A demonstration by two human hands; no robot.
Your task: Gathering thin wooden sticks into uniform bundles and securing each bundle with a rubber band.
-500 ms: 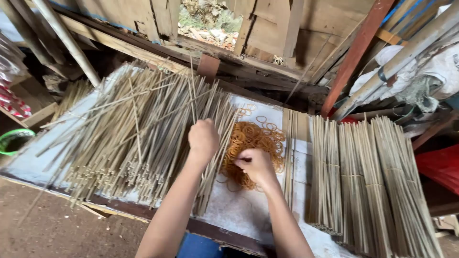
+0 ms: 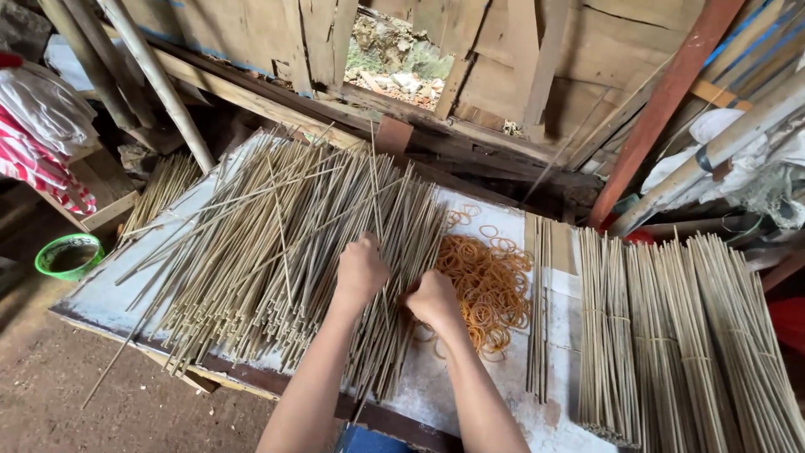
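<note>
Both hands are resting curled on the loose pile of thin bamboo sticks [image 2: 277, 243], whose long axes are running near to far: the left hand [image 2: 360, 270] is gripping several, while the right hand [image 2: 433, 299], fist-like with its contents hidden, is lying nearer the orange rubber bands [image 2: 486, 285] on its right.

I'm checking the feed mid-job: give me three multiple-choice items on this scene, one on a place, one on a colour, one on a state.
1. The rubber bands lie where?
A. right of the loose sticks
B. on the floor
C. in the bowl

2. The bowl's colour?
A. red
B. green
C. blue

3. The sticks at the far right are
A. burnt
B. scattered
C. tied in bundles

Answers: 1 A, the bands lie on the table beside the pile, by the right hand; 2 B, its rim is green; 3 C, bands circle them. The left hand rests on the loose sticks.
</note>
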